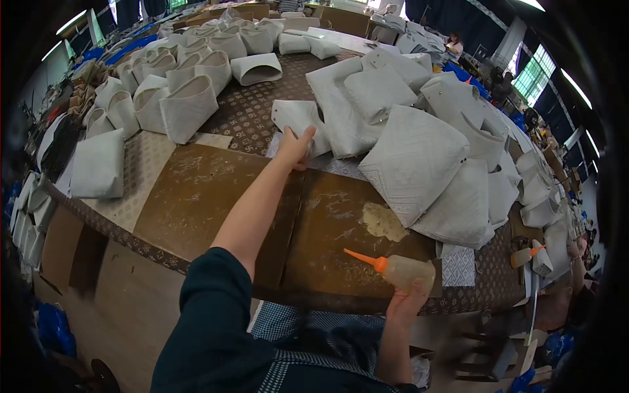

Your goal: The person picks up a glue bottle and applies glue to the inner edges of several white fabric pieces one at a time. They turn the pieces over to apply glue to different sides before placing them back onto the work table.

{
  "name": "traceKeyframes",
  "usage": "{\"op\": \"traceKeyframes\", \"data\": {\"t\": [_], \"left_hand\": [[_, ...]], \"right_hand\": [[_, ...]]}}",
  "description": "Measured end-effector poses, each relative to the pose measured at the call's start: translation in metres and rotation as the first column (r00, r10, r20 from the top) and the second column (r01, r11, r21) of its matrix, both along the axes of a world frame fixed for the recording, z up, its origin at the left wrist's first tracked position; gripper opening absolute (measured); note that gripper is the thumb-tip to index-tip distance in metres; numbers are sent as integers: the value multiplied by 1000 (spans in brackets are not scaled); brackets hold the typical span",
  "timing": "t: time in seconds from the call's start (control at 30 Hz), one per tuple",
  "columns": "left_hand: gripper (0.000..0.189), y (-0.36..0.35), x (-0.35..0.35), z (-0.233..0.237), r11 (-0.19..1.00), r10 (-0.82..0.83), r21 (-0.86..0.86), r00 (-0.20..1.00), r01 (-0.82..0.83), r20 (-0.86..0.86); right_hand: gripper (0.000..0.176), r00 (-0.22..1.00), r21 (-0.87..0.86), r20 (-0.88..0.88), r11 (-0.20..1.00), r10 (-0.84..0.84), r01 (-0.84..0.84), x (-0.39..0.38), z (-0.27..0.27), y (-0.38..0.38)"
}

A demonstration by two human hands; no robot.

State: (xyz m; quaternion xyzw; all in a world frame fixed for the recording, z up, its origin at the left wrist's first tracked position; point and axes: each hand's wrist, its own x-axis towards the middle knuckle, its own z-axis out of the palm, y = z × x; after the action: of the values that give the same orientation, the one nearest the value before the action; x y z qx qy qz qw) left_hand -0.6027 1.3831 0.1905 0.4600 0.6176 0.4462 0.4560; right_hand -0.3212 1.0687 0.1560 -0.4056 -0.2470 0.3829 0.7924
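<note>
My left hand (295, 149) reaches forward to a small white quilted bag piece (298, 118) and grips its near edge, thumb on top; some fingers are hidden. Low at the right, my right hand (407, 302) is wrapped around a squeeze glue bottle (409, 272). The bottle is translucent and lies tilted, its orange nozzle pointing left over the brown board (327, 255). Beyond the bottle, a pale dried patch (383, 221) marks the board. Just right of my left hand, a pile of white quilted bag pieces (416, 164) begins.
Several open white bag shells (190, 108) stand at the back left, and one (98, 164) stands at the left edge. A second orange-tipped bottle (522, 257) is at the far right, by a patterned sheet (458, 267). A person (453, 44) is in the background.
</note>
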Motion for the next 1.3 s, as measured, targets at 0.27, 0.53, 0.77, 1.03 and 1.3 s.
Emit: {"op": "traceKeyframes", "data": {"t": [0.27, 0.53, 0.77, 1.03, 1.3], "left_hand": [[81, 25, -5, -23, 976, 206, 36, 967, -214, 150], [51, -111, -116, 32, 1000, -20, -14, 933, 27, 360], [56, -222, -96, 15, 976, -191, -47, 934, 215, 301], [60, -244, -53, 34, 931, -360, 66, 932, 358, 31], [61, -251, -34, 47, 931, -335, 99, 930, 351, -152]], "right_hand": [[75, 1000, 30, 6, 999, 20, -20, -1, 5, 0], [72, 997, 78, -41, 995, 59, -56, 3, -2, -1], [73, 991, 107, -133, 994, 18, -4, 3, 1, -18], [73, 956, 85, 220, 980, -192, 177, 10, 18, -38], [70, 879, 103, 425, 977, -215, 189, 13, 18, -23]]}}
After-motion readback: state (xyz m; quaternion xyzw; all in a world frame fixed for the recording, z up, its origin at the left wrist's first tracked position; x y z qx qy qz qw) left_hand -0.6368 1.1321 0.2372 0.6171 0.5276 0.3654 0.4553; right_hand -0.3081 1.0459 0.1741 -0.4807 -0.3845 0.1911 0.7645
